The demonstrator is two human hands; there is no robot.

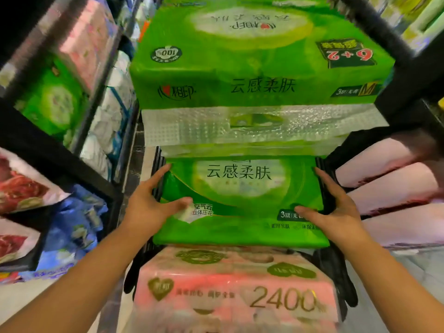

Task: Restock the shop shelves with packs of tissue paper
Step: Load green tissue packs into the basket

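A green tissue pack [240,200] lies flat in the middle of the view, on top of a pink pack [235,294] printed with 2400. My left hand [149,205] grips its left edge, thumb on top. My right hand [334,210] grips its right edge the same way. Beyond it a clear-wrapped pack [192,126] sits under a large green pack [259,63] marked 6+2. The packs appear stacked in a black cart [324,203], mostly hidden.
Shelves stand on the left with green packs [55,104], pink packs [81,42], white packs [113,111] and blue packs [79,224]. On the right, shelves hold pale pink rolls [389,186]. The aisle between them is narrow and filled by the stack.
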